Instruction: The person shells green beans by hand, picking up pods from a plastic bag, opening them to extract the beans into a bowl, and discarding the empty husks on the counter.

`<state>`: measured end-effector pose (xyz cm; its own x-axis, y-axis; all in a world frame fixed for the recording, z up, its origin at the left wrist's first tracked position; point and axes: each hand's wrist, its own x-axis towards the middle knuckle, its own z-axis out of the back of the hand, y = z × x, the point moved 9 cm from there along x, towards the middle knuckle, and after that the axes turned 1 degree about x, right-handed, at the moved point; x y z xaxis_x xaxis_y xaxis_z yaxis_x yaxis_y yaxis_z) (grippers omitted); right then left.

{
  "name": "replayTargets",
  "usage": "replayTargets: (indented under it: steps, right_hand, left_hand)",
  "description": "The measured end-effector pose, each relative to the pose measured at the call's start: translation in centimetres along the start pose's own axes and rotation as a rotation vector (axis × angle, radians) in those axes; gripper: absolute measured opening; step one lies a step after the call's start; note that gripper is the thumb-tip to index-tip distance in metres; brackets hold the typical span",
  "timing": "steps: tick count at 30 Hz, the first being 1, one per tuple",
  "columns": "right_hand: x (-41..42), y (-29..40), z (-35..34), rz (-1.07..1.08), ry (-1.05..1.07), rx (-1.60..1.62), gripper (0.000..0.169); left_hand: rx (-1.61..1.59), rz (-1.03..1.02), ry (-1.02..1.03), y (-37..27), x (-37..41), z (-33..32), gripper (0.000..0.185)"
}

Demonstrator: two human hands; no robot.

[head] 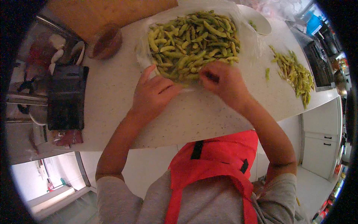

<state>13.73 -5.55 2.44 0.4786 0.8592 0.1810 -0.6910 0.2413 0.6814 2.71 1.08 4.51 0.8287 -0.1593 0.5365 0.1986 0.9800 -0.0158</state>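
A large heap of green soybean pods (193, 42) lies in a clear plastic bag (246, 47) spread on the speckled countertop (179, 120). My left hand (156, 93) is at the heap's near left edge, fingers bent and thumb apart; whether a pod is between its fingertips cannot be told. At the near right edge of the heap my right hand (222, 81) is curled and blurred, its fingertips by the pods, and its hold is unclear. A pale bowl (263, 23) with a few green beans (252, 25) stands behind on the right. Several pods or husks (296, 74) form a pile at the right.
A single pod (267, 74) lies left of the right-hand pile. A dark reddish bowl (107, 43) stands at the back left, beside a brown board (112, 12). A black box-like object (67, 96) is at the left, and a stove (318, 61) at the far right.
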Motion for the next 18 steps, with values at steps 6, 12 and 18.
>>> replayTargets:
  steps: [6,12,18]
  right_hand:
    - [5.3,-1.7,4.3,-0.076,-0.118,0.210,0.026]
    - [2.9,1.6,5.2,0.186,-0.032,-0.088,0.039]
    - [1.0,-0.5,6.2,0.395,-0.089,-0.642,0.029]
  left_hand:
    - [-0.037,0.033,-0.013,0.7,0.1,0.7,0.008]
    - [0.091,0.072,-0.116,2.0,-0.1,2.2,0.010]
    - [0.232,0.141,-0.279,5.0,2.0,5.7,0.007]
